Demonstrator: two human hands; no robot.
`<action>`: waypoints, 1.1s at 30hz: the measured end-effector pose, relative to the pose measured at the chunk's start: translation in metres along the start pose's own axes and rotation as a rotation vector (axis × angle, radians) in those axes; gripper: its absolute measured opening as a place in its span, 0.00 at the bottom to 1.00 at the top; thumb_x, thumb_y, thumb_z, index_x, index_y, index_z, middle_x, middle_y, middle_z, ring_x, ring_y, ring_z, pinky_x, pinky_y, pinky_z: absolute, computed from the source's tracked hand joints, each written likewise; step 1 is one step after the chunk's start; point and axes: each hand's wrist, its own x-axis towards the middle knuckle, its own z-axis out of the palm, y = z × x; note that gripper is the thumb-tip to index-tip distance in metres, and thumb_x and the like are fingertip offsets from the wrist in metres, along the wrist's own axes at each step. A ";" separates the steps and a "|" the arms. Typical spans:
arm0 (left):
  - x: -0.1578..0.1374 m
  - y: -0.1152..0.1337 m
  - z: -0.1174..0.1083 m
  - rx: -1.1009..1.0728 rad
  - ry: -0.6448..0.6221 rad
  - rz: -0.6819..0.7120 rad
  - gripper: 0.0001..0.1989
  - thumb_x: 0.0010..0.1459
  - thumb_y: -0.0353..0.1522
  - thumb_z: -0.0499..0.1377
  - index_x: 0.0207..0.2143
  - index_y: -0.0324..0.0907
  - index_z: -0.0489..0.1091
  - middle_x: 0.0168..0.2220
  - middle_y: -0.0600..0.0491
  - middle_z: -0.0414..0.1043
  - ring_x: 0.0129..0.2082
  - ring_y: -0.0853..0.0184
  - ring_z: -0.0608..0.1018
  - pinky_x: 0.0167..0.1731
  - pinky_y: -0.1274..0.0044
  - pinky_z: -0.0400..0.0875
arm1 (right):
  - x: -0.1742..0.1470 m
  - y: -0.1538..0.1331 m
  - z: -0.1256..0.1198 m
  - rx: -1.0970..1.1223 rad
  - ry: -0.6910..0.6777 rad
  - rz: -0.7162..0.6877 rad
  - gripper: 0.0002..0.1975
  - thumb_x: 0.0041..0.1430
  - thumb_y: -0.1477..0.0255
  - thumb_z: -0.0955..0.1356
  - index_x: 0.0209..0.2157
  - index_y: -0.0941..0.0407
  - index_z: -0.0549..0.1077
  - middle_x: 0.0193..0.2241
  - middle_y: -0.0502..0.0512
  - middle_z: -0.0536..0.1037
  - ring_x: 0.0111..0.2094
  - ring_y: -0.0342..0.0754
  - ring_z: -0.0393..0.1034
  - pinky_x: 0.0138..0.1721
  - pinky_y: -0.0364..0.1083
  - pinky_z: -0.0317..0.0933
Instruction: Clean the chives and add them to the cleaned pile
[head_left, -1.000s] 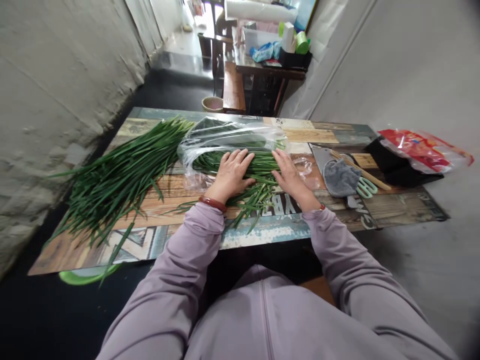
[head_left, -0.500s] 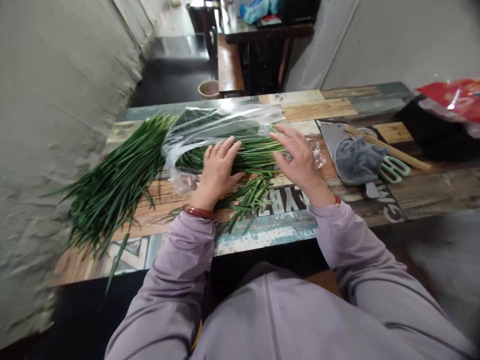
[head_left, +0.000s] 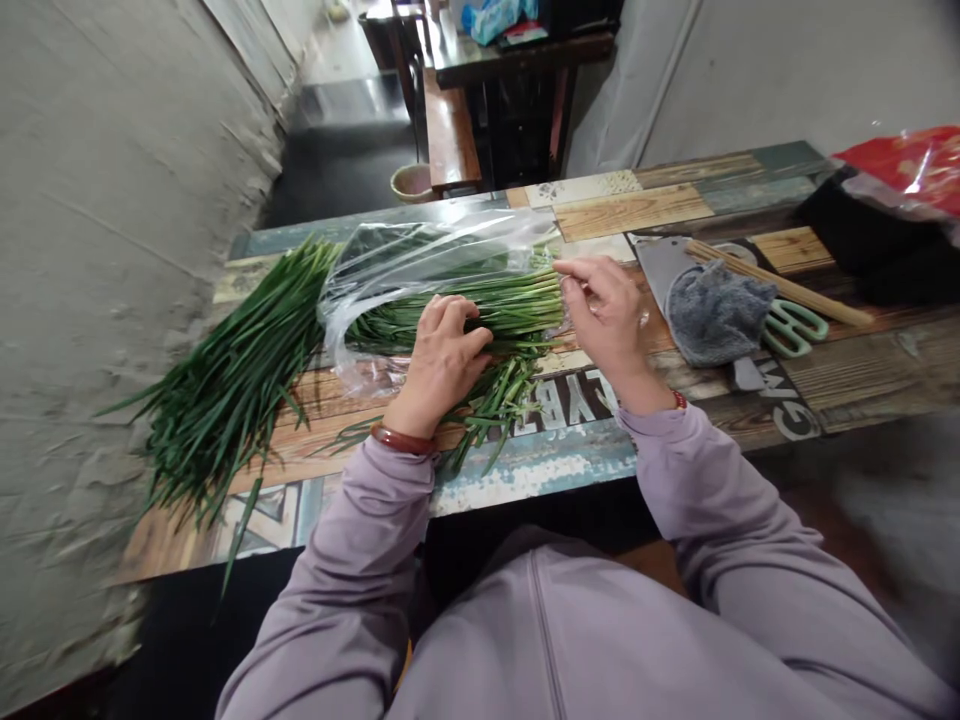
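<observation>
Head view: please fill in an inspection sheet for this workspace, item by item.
Surface: wood-patterned table.
Job's things: chive bundle, partly covered by a clear plastic bag; chive pile to its left; short chive pieces in front.
Clutter: grey cloth, green-handled scissors, wooden sticks, red plastic bag.
Left hand: fingers curled at the bundle's near side.
Right hand: fingers at the stem ends; contact unclear.
Cables: nothing seen.
Surroundings: walls, bench, basket.

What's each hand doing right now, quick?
Left hand: fingers curled over the green stalks; grip can't be told.
Right hand: fingers bent at the stalk ends; grip can't be told.
</observation>
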 end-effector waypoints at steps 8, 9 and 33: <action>-0.001 0.000 0.001 -0.056 0.182 -0.102 0.07 0.62 0.32 0.55 0.37 0.46 0.74 0.49 0.47 0.68 0.54 0.56 0.68 0.56 0.58 0.64 | -0.002 -0.006 0.003 0.030 -0.077 0.037 0.13 0.67 0.67 0.61 0.39 0.54 0.77 0.34 0.54 0.81 0.36 0.47 0.75 0.40 0.47 0.69; -0.001 -0.001 -0.001 -0.051 0.233 -0.143 0.07 0.62 0.33 0.55 0.37 0.45 0.73 0.46 0.47 0.70 0.50 0.57 0.70 0.52 0.61 0.66 | -0.003 -0.008 0.003 0.048 -0.119 0.030 0.13 0.67 0.67 0.62 0.37 0.54 0.77 0.31 0.53 0.80 0.34 0.46 0.75 0.38 0.46 0.69; -0.020 0.001 -0.010 -0.252 -0.219 0.016 0.06 0.57 0.27 0.57 0.30 0.41 0.74 0.33 0.51 0.71 0.32 0.66 0.73 0.34 0.75 0.67 | -0.017 0.005 0.006 -0.303 -0.656 -0.211 0.07 0.63 0.68 0.68 0.37 0.54 0.78 0.35 0.58 0.75 0.40 0.53 0.69 0.39 0.49 0.62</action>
